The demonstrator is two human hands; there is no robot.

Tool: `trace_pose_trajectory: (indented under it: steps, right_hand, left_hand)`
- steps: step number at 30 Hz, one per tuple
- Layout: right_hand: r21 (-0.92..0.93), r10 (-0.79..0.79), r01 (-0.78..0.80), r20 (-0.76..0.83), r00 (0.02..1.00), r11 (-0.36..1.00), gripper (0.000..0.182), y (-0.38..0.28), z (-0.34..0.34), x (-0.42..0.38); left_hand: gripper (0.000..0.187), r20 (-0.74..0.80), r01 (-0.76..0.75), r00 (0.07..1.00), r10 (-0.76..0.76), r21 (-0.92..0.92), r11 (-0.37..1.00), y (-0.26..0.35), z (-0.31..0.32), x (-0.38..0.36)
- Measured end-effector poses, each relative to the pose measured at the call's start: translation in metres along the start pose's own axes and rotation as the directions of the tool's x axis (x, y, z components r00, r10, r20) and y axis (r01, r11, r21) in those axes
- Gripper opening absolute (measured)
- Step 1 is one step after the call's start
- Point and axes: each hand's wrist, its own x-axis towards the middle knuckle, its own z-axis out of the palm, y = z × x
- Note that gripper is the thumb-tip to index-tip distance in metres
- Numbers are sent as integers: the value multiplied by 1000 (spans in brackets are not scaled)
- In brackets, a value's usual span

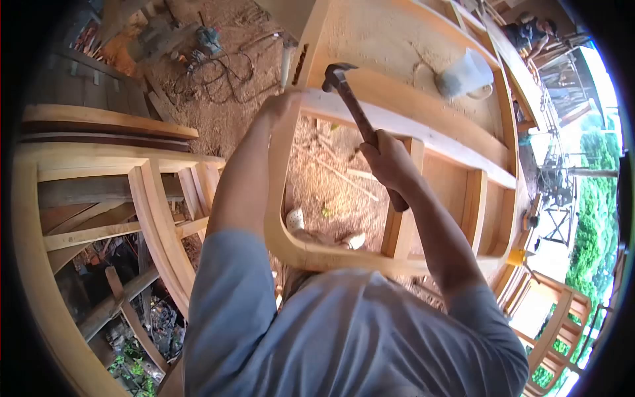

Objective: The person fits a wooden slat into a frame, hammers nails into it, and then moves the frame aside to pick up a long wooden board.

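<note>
My right hand [390,159] is wrapped round the handle of a claw hammer [356,109]. The hammer's dark metal head is raised over the pale crosspiece of a wooden frame [423,142]. At the frame's left edge, by the end of that crosspiece, my left hand [283,109] is closed, with its fingertips at the joint. It is slightly blurred, and whatever it may pinch there is too small to make out. The frame has a rounded near corner and several inner slats, and its near rail lies against my body.
A cloudy plastic container [464,74] rests on the sawdust-covered panel beyond the crosspiece. Another slatted wooden frame [155,198] stands to the left. A power tool [208,40] with a tangled cord lies on the sawdust floor. Another person [529,33] is at the far right.
</note>
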Motion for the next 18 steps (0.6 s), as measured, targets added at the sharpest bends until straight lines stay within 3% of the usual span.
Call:
trace_pose_trajectory:
  steps: [1, 2, 3, 5, 7, 8, 10, 11, 12, 13, 15, 18]
  right_hand:
    - [75, 69, -70, 25, 997, 995, 27, -9, -9, 2]
    - [184, 58, -51, -31, 998, 982, 25, -31, -24, -11]
    - [282, 32, -1, -105, 994, 959, 23, -58, -47, -12]
    - [498, -61, 221, -316, 947, 838, 17, -88, -72, -31]
    - [438, -324, 654, -615, 718, 617, 12, -83, -71, -28]
    - [578, -156, 539, -580, 799, 613, 12, -94, -63, -41]
    - [605, -245, 549, -513, 823, 576, 18, -29, -3, -33]
    - [321, -151, 249, -301, 942, 914, 22, -13, 10, -38]
    - [19, -8, 9, -19, 1000, 1000, 26, 1, 17, -28]
    - [-34, 37, -35, 53, 998, 999, 29, 5, 17, -17]
    - [100, 127, -125, -9, 992, 987, 25, -20, -7, -12]
    - [384, -22, 126, -263, 965, 915, 21, -51, -33, -24]
  left_hand:
    - [78, 19, -88, 996, 89, -55, 995, -12, 0, 5]
    - [76, -21, 181, 983, -180, 58, 982, 27, -1, -35]
    - [76, -24, 191, 982, -189, 55, 980, 20, 0, -33]
    - [79, 6, 86, 996, -88, 124, 989, 19, 1, -27]
    - [85, 76, 113, 990, -122, 107, 988, 22, -4, -33]
    - [91, 141, 125, 981, -136, 89, 988, 28, -6, -38]
    - [91, 85, 117, 989, -123, 75, 990, 9, -5, -17]
    - [90, 31, 111, 993, -113, 60, 992, -4, -3, -1]
    - [90, 31, 98, 994, -100, 61, 993, -20, -5, 17]
    - [89, 10, 97, 995, -99, 124, 988, -41, -8, 36]
    - [88, -18, 72, 997, -70, 198, 978, -23, -15, 46]
    - [102, -31, 230, 973, -229, 195, 953, 9, -8, -14]
